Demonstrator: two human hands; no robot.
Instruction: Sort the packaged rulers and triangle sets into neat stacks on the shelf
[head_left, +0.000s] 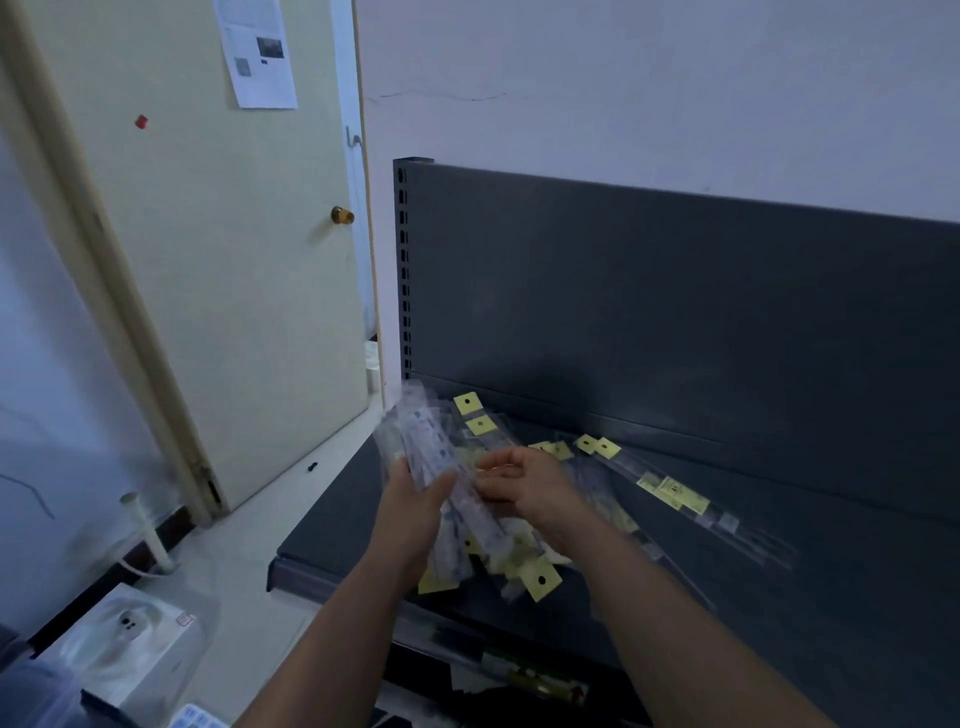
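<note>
The dark grey shelf (779, 597) fills the right and lower centre of the frame, with its back panel (675, 312) standing vs. the pale wall. The cream door (223, 291) takes the upper left. A white box (130, 644) in clear wrap sits at the lower left, on the floor side.

The packaged rulers (670, 491) lie loose on the shelf, approx. in the centre and centre-right. They are long clear sleeves with yellow cards, crossing each other at diff. angles, not stacked. More packs lie under the hands, near the front edge of the shelf.

A bundle of packs (426, 441) is lifted at the centre and points to the upper left; it is blurred.

The left hand (415, 504) grips this bundle from below, with the thumb curled over it. The right hand (524, 488) is just beside it, fingers (491, 460) bent, tips at the packs. Because of blur I cannot tell if it pinches one.

A printed paper (257, 52) hangs at the top of the door. One yellow card (543, 581) with a punched hole lies at the lower centre. The brass knob (342, 215) is at the door's right edge, and a small red mark (141, 121) is further left.
</note>
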